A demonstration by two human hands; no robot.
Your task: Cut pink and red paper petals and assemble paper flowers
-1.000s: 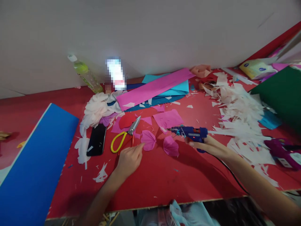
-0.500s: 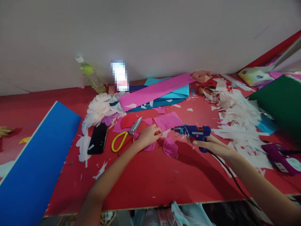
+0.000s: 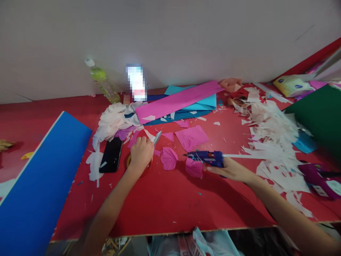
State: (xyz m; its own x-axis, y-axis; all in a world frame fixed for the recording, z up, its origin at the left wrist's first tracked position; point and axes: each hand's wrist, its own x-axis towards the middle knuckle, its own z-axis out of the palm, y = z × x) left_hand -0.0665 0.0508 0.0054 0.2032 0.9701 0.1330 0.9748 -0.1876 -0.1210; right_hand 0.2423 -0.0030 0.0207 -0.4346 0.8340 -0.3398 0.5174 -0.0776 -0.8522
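Observation:
My right hand is wrapped round the handle of a blue hot glue gun, with a glue stick jutting from its back. Its nozzle points left, between two pink paper petals on the red table. Over the yellow-handled scissors is my left hand, fingers curled and closed. It hides most of the scissors, and I cannot make out what its fingers hold, if anything. A square of pink paper lies beyond the nozzle.
A black phone and a pale paper flower lie left. Folded pink paper and a tilted bottle are at the back. White scraps and a purple device are right; a blue board is far left.
My left hand has moved left, from near the nozzle to above the scissors. The glue gun has shifted left and slightly nearer me. A pink petal beside the nozzle now shows fully.

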